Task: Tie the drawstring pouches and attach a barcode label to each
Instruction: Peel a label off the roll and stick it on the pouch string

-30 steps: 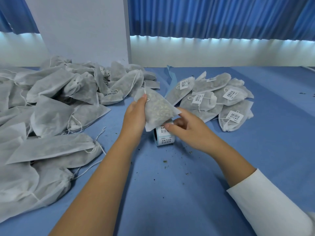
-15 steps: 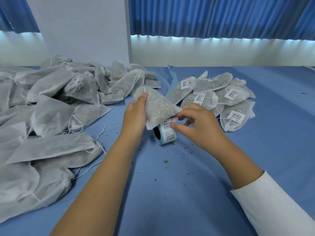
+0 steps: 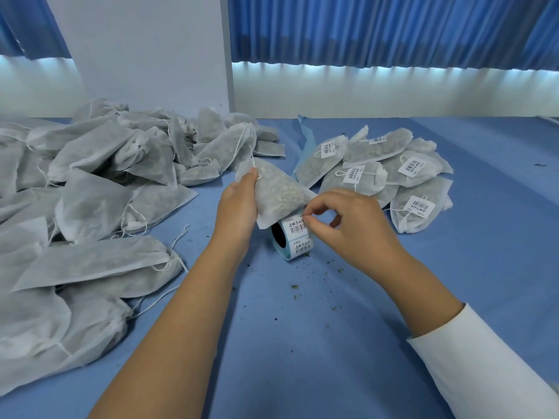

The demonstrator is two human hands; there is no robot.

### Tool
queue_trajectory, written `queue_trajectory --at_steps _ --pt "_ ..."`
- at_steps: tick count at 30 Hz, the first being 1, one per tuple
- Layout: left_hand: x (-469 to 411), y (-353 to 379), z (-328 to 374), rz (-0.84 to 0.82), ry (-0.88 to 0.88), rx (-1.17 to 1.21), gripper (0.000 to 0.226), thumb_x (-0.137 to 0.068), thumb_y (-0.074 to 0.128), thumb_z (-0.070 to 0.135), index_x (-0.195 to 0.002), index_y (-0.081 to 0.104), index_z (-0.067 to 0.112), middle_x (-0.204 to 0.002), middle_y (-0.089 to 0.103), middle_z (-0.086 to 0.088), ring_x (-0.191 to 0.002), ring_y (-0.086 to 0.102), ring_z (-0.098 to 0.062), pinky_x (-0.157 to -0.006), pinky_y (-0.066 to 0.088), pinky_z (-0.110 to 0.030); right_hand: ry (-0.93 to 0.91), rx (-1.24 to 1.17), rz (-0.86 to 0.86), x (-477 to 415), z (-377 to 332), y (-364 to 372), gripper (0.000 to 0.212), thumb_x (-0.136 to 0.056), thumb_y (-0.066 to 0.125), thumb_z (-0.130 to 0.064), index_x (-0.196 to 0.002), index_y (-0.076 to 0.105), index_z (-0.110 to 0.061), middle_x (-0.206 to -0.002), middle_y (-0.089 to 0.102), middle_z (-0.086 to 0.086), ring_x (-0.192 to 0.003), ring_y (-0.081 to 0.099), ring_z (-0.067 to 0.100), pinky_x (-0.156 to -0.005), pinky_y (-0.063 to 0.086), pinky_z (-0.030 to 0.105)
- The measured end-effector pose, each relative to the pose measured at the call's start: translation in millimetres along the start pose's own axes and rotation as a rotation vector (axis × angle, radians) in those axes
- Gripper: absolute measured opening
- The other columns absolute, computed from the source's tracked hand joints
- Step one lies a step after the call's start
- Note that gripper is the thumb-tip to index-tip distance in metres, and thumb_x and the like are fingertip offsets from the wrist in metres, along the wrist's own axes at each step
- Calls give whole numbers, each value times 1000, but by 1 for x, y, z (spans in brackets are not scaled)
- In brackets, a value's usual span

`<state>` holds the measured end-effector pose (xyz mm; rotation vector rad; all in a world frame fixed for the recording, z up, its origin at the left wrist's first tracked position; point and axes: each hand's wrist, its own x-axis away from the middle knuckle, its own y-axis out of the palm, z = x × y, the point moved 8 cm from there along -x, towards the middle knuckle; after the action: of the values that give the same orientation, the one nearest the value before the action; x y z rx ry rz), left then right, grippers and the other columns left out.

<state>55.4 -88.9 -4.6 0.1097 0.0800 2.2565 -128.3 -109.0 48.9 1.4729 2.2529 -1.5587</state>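
My left hand (image 3: 239, 207) grips a filled grey drawstring pouch (image 3: 279, 192) by its gathered neck and holds it tilted above the table. Just under the pouch's lower corner lies a roll of barcode labels (image 3: 295, 238) on blue backing. My right hand (image 3: 352, 225) hovers over the roll, thumb and forefinger pinching the edge of the top label (image 3: 298, 226). The rest of that label still lies on the roll.
A big heap of unlabelled grey pouches (image 3: 90, 182) fills the left side of the blue table (image 3: 302, 343). A smaller pile of labelled pouches (image 3: 393, 173) lies at the right rear. Dry crumbs are scattered near the roll. A white wall panel and blue curtains stand behind.
My right hand has shifted from the side of the roll to its top, and its fingertips now pinch a label's edge. My left hand keeps the pouch almost still.
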Motion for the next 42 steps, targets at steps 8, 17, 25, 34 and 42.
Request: queue_trajectory --at_steps 8,17,25,34,42 --pt "-2 0 -5 -6 -15 -47 30 -97 49 46 -95 66 21 -98 73 -1 -92 70 -17 -74 52 -30 8 -340 48 1 -5 -5 6 -74 61 -12 -73 60 -18 -93 58 -7 -90 57 10 -73 48 20" --pt "3 -2 6 -29 36 -63 32 -96 51 51 -103 65 22 -104 71 3 -93 68 -11 -75 51 -25 140 -833 235 -2 8 -31 18 -86 63 3 -82 59 -14 -76 62 -7 -73 58 15 -66 52 22" --pt "25 -9 49 -51 289 -80 29 -96 53 52 -96 58 23 -97 65 7 -87 64 -3 -80 51 -26 198 -1092 210 -3 10 -31 23 -92 62 -2 -107 61 -19 -85 71 -2 -82 64 14 -74 54 26" --pt "52 27 48 -412 264 -274 25 -91 69 37 -106 65 18 -94 77 4 -87 74 -13 -83 59 -41 83 -1282 108 -6 -9 -27 40 -89 61 -2 -127 53 -14 -97 69 13 -105 68 30 -88 54 31" --pt "57 32 39 -543 195 -350 39 -78 78 38 -111 64 22 -91 78 -2 -88 75 -22 -84 59 -50 238 -1241 159 -6 4 -21 35 -93 56 5 -126 54 -6 -93 70 10 -100 70 23 -84 55 26"
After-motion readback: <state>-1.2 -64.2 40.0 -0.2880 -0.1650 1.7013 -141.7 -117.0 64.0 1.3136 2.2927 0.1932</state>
